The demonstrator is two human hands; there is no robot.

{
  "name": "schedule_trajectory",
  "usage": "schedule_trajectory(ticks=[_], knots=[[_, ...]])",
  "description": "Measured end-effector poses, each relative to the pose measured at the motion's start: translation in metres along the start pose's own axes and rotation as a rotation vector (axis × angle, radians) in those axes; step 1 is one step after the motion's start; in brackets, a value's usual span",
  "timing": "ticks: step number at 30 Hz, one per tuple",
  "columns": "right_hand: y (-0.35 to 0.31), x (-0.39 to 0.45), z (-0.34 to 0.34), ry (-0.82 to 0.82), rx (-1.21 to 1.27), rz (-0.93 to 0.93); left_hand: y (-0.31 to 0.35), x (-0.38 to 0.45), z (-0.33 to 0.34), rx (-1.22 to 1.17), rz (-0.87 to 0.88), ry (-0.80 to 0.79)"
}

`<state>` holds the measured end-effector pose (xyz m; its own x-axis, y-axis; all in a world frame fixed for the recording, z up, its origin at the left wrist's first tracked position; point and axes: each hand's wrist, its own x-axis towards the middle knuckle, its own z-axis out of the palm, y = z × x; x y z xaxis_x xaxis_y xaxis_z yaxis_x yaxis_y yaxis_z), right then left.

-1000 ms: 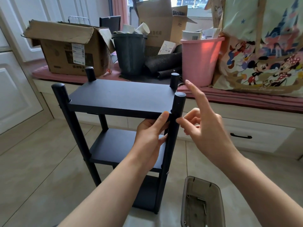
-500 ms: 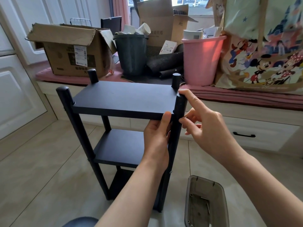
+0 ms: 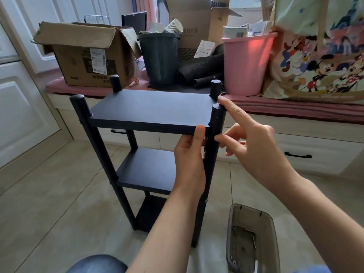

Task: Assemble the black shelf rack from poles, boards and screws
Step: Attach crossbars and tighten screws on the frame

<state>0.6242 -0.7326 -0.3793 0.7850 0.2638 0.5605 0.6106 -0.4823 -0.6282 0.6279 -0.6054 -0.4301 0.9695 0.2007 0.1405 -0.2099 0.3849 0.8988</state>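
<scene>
Head view: the black shelf rack (image 3: 149, 115) stands upright on the tiled floor (image 3: 49, 194). The left hand (image 3: 190, 160) grips its near right pole (image 3: 213, 146) (thumb against the top board's edge). The right hand (image 3: 254, 146), loosely open, touches the pole's top with its forefinger.

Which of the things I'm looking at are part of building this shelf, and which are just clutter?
Job: black shelf rack, near right pole, left hand, right hand, parts tray.
Clutter: cardboard box, dark bin, pink bin, cartoon bag.
</scene>
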Motion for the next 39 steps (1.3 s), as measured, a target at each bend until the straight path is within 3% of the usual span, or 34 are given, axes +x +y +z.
schedule_trajectory(ticks=[9, 19, 27, 36, 39], knots=[[-0.009, -0.006, 0.001, 0.063, -0.148, 0.013, -0.001, -0.001, -0.004, 0.023, 0.022, -0.037], [-0.013, -0.005, 0.003, 0.164, -0.042, 0.063, -0.005, -0.001, -0.011, 0.028, 0.037, -0.090], [-0.013, -0.007, 0.008, 0.153, -0.040, 0.069, -0.006, -0.003, -0.015, 0.027, 0.036, -0.106], [-0.001, -0.002, 0.004, 0.107, 0.143, 0.158, -0.006, -0.003, -0.015, 0.008, 0.014, -0.123], [0.003, -0.001, 0.001, 0.067, 0.327, 0.220, -0.005, -0.003, -0.015, 0.008, 0.011, -0.132]])
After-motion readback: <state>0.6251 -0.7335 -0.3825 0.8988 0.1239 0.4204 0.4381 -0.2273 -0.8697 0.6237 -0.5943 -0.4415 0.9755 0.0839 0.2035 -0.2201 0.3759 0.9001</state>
